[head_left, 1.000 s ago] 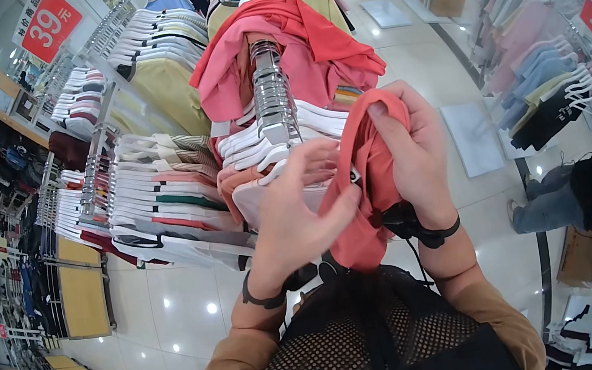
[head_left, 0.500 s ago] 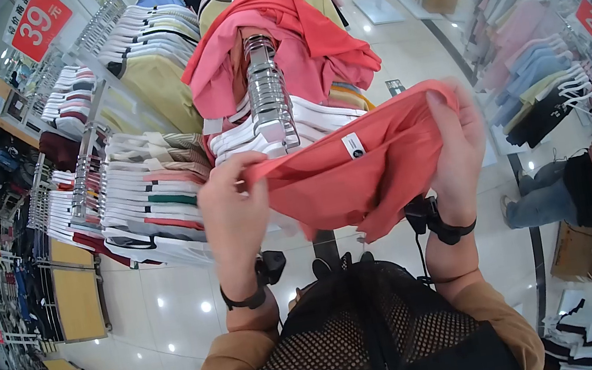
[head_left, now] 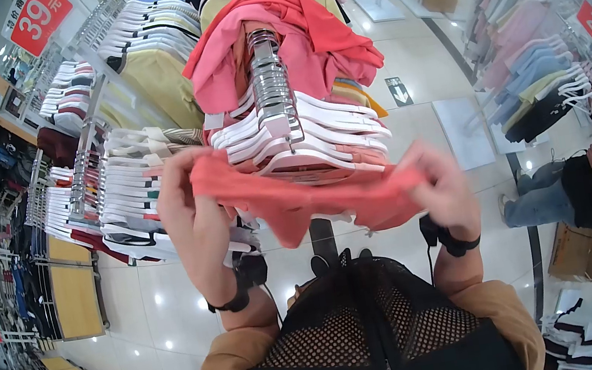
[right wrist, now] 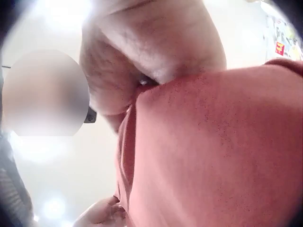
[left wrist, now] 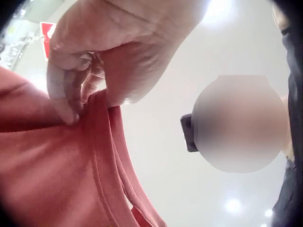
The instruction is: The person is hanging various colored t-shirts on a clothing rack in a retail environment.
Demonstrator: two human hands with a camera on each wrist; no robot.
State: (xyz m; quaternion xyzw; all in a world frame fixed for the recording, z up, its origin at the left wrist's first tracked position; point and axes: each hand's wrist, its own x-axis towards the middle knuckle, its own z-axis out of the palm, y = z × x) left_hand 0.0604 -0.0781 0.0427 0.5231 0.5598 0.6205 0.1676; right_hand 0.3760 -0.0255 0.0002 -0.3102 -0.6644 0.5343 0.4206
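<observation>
A coral shirt (head_left: pixel 299 204) is stretched sideways between my two hands, in front of the hanger rack. My left hand (head_left: pixel 193 215) pinches its left end between thumb and fingers. In the left wrist view the grip of that hand (left wrist: pixel 128 42) is at a stitched band along the cloth's edge. At the other end my right hand (head_left: pixel 450 189), blurred, grips the shirt. The right wrist view has the right hand (right wrist: pixel 151 47) above the spread cloth (right wrist: pixel 218 151), its fingertips mostly hidden behind the fabric.
White hangers (head_left: pixel 296 135) with clothes line the rack right beyond the shirt. Pink and red garments (head_left: pixel 271 20) are draped over its far part. More clothes (head_left: pixel 138 201) hang on the left. A person (head_left: pixel 579 185) is at the right near a cardboard box (head_left: pixel 577 250).
The shirt was bunched in my right hand with the left hand beside it. My left hand took its other end and drew it leftward. Both hands now hold it spread, lower than before.
</observation>
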